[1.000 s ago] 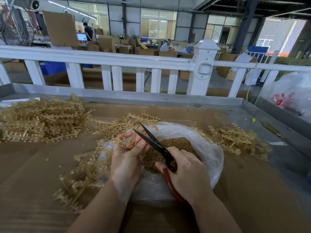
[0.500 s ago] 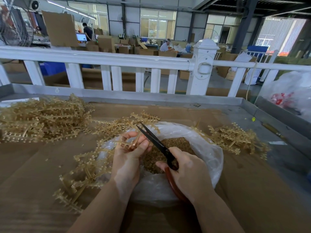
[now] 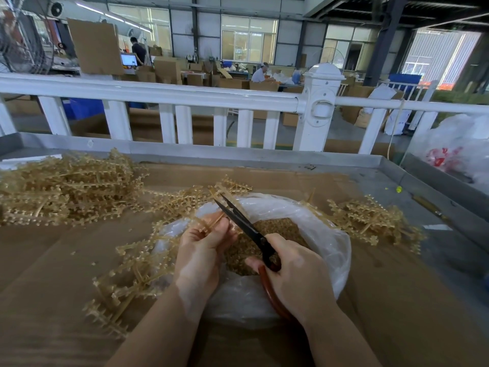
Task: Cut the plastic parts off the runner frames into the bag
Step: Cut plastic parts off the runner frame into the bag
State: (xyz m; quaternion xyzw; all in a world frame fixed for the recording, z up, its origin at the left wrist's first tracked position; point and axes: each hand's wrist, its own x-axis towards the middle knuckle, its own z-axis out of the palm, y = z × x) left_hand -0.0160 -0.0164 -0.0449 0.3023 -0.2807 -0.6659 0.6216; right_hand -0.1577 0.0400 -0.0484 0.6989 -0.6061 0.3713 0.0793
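Operator stands at a cardboard-covered table (image 3: 53, 260), working over an open clear plastic bag (image 3: 330, 250).

Left hand (image 3: 201, 250): fingers curled round 1 runner frame (image 3: 206, 223), pinching it near the top so that the short end sticks up over the bag mouth. Judged purpose: any part cut loose drops straight in. The rest of that frame trails down and to the left across the cardboard.

Right hand (image 3: 296, 276): fingers clenched through the red handles of the scissors (image 3: 246, 226). The dark blades are slightly parted, tips pointing up and away, with the lower blade edge right at the frame end beside the left thumb. Whether a part sits between the blades cannot be told.

Cut parts (image 3: 277, 229): a brown granular heap already inside the bag, directly under the hands.

Stock: 1 large pile of uncut frames (image 3: 66, 186) at the far left of the table, within reach of the left hand. A smaller heap of frames (image 3: 370, 221) lies just right of the bag; whether these are stripped cannot be told, though the sorting suggests it.

Beyond the table stands a white railing (image 3: 185, 96).

Markings: a white sack (image 3: 455, 147) at far right carries red print, not legible. No brand or label can be read on scissors, bag or frames.
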